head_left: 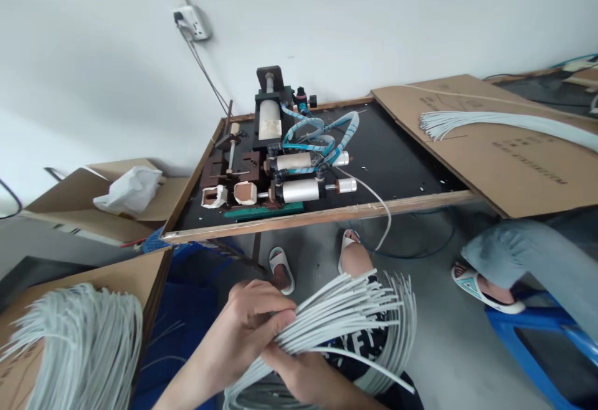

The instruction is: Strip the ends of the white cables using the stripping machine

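My left hand (247, 326) and right hand (296, 376): fingers (273, 301) closed on grey cable bundle (359, 323), fanning rightward from them.

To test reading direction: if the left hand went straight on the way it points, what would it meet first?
The pale grey cable bundle, which the left hand already grips; its fingers point into it, though depth is unclear.
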`<state>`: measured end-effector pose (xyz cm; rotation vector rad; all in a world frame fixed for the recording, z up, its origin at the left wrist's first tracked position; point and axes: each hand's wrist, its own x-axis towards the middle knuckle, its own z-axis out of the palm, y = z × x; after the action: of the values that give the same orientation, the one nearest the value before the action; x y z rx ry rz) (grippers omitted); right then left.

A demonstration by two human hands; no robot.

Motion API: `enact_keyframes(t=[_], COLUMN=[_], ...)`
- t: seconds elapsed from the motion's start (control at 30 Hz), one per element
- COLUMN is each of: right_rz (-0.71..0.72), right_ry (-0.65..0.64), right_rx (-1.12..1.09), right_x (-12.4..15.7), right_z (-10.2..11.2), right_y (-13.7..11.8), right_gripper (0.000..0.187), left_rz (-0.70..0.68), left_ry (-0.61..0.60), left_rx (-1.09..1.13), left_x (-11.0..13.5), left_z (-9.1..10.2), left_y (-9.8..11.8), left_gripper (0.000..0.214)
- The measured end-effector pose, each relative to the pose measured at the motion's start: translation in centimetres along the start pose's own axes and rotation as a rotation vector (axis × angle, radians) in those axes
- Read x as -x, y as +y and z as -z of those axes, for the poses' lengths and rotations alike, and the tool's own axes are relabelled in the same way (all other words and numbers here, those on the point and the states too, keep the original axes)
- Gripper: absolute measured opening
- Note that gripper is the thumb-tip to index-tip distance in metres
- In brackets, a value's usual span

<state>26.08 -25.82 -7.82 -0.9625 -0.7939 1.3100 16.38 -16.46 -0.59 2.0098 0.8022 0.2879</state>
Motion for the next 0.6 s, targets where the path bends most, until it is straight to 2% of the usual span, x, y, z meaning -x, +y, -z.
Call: enact_keyframes(t=[0.13, 0.27, 0.47, 0.53, 0.6], right_rz=[-0.051, -0.067, -0.109, -0.157, -0.166], right_ry=[0.086, 0.148, 0.284, 0.301, 0.303], right_rx=[-0.022, -0.068, -0.043, -0.036, -0.125], right_x=[-0.7, -0.8, 0.3, 0.5, 0.6], right_z=[-0.3, -0.5, -0.3, -0.3, -0.4], right_y=[0.5, 1.6, 2.3, 2.5, 3.0], right_gripper=[0.029, 0.044, 0.042, 0.041, 0.038], left_rz=[0.071, 0.126, 0.264, 0.263, 0.222], left_ry=[0.133, 0.172, 0.362, 0.427, 0.531], left_rx=[0.086, 0.172, 0.417, 0.429, 0.444], left_x=[-0.5, -0.7, -0.4, -0.3, -0.2], left_z=[-0.9, -1.5, -1.5, -1.2, -0.6], left_y=[-0.8, -1.3, -1.4, -1.3, -1.6], left_gripper=[0.027, 0.03, 0.041, 0.041, 0.037])
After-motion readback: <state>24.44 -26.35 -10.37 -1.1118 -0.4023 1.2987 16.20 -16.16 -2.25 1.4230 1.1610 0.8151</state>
